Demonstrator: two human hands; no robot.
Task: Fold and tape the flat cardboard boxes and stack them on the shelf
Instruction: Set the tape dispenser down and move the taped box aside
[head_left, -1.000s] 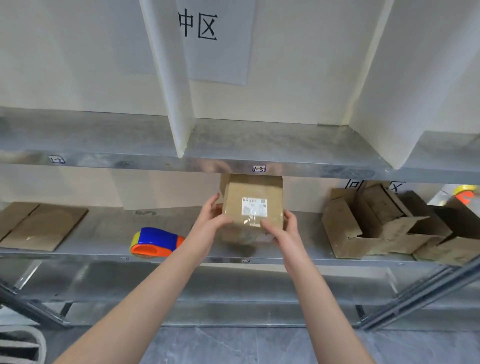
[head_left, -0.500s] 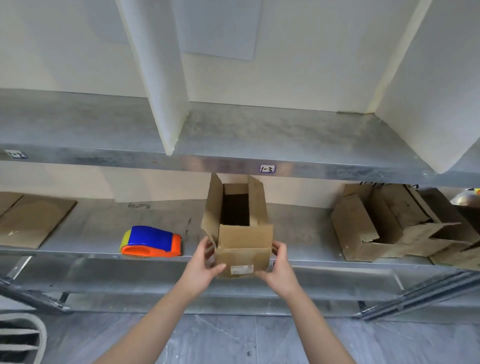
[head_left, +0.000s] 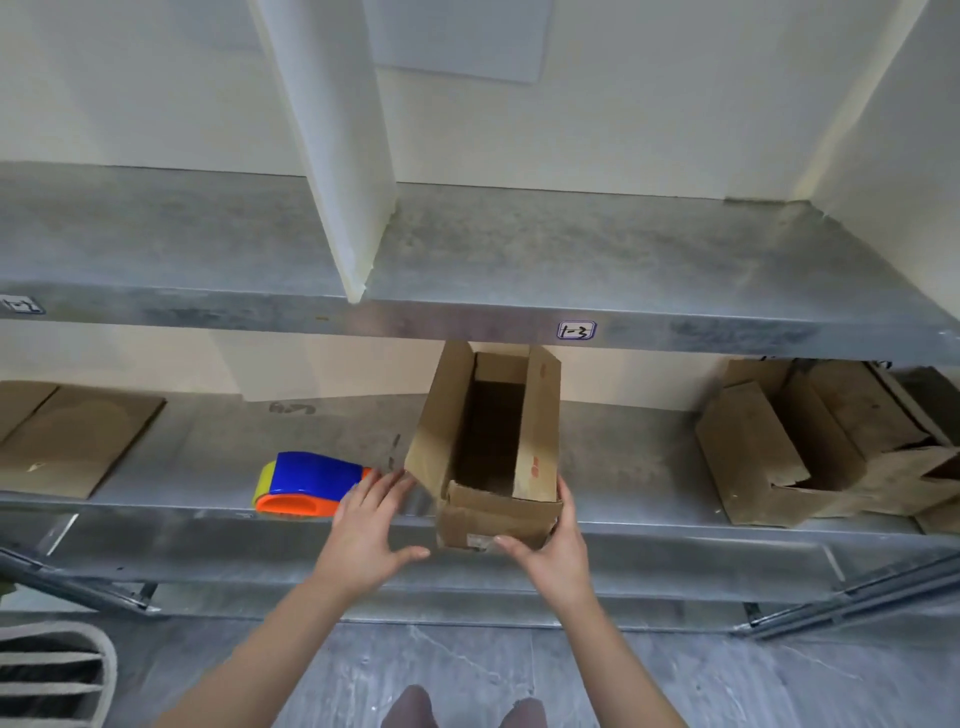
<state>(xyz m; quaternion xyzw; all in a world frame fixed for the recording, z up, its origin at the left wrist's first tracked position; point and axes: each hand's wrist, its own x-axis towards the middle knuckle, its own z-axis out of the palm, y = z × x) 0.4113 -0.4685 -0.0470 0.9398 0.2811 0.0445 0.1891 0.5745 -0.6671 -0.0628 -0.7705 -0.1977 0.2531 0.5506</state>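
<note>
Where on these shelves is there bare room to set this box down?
Bare lower shelf lies between the open box and the box pile at right, and between the flat cardboard and the tape dispenser. The upper shelf is bare beside the divider. Crowded: the pile's end, and dispenser-to-box, where the left hand is.

Both arms reach forward. Left hand (head_left: 371, 538) is spread, fingers straight. Right hand (head_left: 558, 553) seems to clasp the box (head_left: 493, 514) corner, thumb in front.

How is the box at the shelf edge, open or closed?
Open: the box has flaps standing up, and its dark inside shows.
</note>
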